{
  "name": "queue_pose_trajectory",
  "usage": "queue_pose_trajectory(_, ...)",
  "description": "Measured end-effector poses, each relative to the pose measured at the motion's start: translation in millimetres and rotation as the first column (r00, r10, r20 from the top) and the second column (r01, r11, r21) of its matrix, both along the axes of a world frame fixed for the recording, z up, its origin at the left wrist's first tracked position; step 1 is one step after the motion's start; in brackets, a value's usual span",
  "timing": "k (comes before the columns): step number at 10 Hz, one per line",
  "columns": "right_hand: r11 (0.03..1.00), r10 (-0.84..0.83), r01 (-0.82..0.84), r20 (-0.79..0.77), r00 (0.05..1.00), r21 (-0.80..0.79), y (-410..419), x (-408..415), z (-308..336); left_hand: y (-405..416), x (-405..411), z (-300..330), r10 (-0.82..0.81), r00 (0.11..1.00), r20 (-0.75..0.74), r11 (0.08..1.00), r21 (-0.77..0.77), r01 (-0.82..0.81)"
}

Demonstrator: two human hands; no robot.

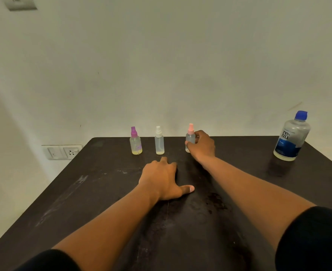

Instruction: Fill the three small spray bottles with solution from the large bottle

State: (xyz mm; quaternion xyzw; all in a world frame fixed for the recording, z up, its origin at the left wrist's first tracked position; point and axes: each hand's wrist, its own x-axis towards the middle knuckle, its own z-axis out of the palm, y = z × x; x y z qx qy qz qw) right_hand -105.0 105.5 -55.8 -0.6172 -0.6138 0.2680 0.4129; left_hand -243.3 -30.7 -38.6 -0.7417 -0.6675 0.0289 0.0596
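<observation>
Bare table point(239, 163) lies open right of the right hand point(202, 146) — until the large bottle point(292, 136); two spray bottles point(135, 142) point(159, 141) stand leftward.

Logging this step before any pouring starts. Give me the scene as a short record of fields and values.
surface: dark table against a pale wall
small spray bottles: purple-capped bottle, white-capped bottle, pink-capped bottle, upright in a row near the far edge
caps: all three on
large bottle: blue-capped large bottle, upright at far right, closed, untouched
right hand: fingers curled round the pink-capped bottle
left hand: resting on the table, holding nothing
pouring: not yet begun
</observation>
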Motion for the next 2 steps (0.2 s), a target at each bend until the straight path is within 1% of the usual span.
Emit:
queue_pose_trajectory(1,1.0,0.011,-0.011,-0.001,1.0,0.0,-7,5,4,0,-2,2,-0.012,1.0,-0.004,1.0,-0.027,0.012)
queue_pose_trajectory(2,1.0,-0.028,0.028,0.04,0.999,0.013,-22,15,9,-7,-10,5,0.002,0.995,0.095,0.998,-0.066,0.004)
